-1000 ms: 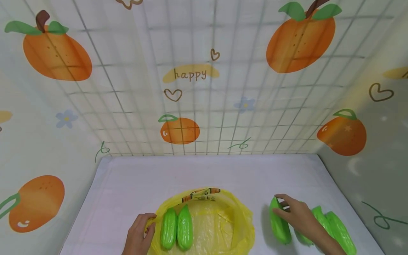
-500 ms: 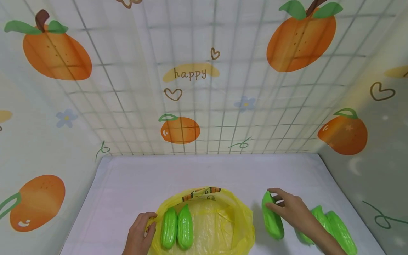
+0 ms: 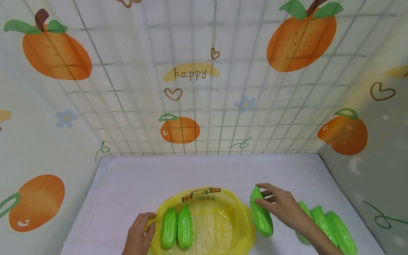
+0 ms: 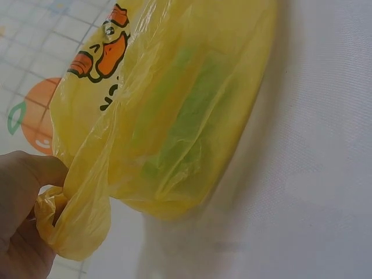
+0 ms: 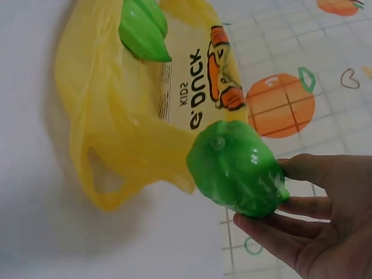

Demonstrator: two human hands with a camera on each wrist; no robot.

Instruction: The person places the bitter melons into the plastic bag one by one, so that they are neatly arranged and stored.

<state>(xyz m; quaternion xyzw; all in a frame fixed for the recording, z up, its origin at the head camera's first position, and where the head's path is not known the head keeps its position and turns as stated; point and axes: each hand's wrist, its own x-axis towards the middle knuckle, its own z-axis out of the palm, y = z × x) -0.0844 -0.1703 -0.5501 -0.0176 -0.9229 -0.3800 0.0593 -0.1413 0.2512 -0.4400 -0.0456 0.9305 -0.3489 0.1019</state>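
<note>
A yellow plastic bag (image 3: 243, 228) stands with its mouth spread open, a duck print on its far side. Inside, at its left, two glossy green ridged vegetables with pointed tips, a left one (image 3: 169, 228) and a right one (image 3: 185, 228), lie side by side. My left hand (image 3: 139, 232) pinches the bag's left handle (image 4: 87, 226) between thumb and fingers. Just off the bag's right rim, my right hand (image 3: 282, 203) holds another such green vegetable (image 3: 262, 217) by its upper part, tilted. In the right wrist view its rounded end (image 5: 232, 168) faces the camera.
At the right of the white table (image 3: 134, 177), several more green vegetables (image 3: 341, 232) lie in a row, partly behind the right forearm. A patterned cloth (image 3: 204, 106) with oranges and grid lines rises behind the table and at both sides.
My right hand has carried the green vegetable leftward and slightly up, from near the row to the bag's right rim. The left hand and the bag stay put.
</note>
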